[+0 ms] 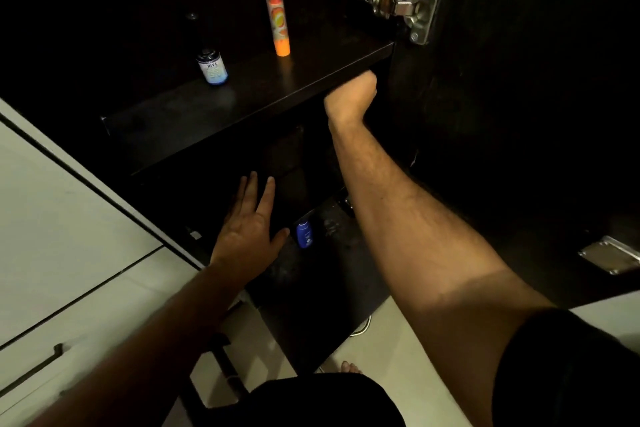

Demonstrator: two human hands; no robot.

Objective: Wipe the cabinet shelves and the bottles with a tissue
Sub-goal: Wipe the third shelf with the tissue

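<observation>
Right arm's closest, running up mid-frame so the right hand (349,97) tucks under the dark upper shelf (242,94); can't tell what its fingers are doing. Left hand (247,225) hangs lower centre, fingers spread, beside a blue bottle (304,234). Orange tube (277,19) and small dark bottle (212,66) stand up top.
</observation>
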